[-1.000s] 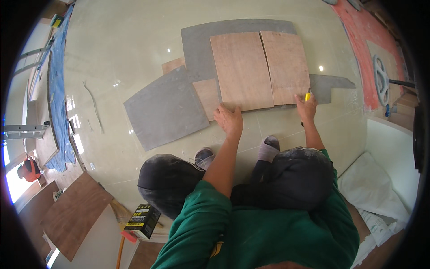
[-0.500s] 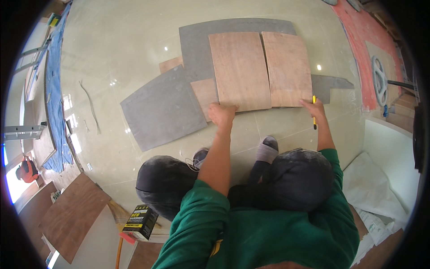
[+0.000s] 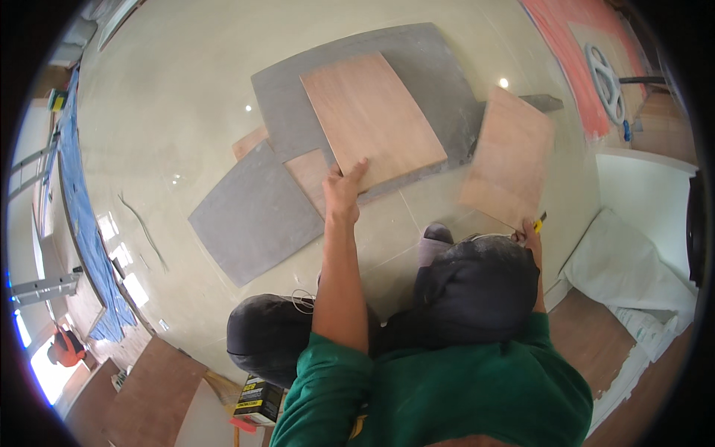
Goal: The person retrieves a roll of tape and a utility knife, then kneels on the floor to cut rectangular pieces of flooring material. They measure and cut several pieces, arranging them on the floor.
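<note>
My left hand point(image 3: 342, 195) is closed on the near left corner of a plywood panel point(image 3: 376, 123), its thumb on the top face. That panel lies tilted over a large grey sheet point(image 3: 279, 97). At the right, my right hand point(image 3: 531, 237) grips the near corner of a second plywood panel point(image 3: 510, 156), which is blurred and held apart from the first. A slim yellow tool with a black end point(image 3: 539, 222) sits in the right hand too; its kind is unclear. To the left lies a smaller grey sheet point(image 3: 257, 212), with a plywood piece point(image 3: 307, 175) beside it.
Glossy tiles point(image 3: 186, 89) cover the floor, with a thin wire point(image 3: 141, 227) at left. A black and yellow box point(image 3: 258, 401) and a brown board point(image 3: 156, 391) stand at lower left. A white sack point(image 3: 625, 261) lies at right. Another person point(image 3: 65, 348) is far left.
The two plywood panels, side by side before, are now apart. My right hand has drawn its panel right and nearer, turning it. The left panel has turned and shifted left.
</note>
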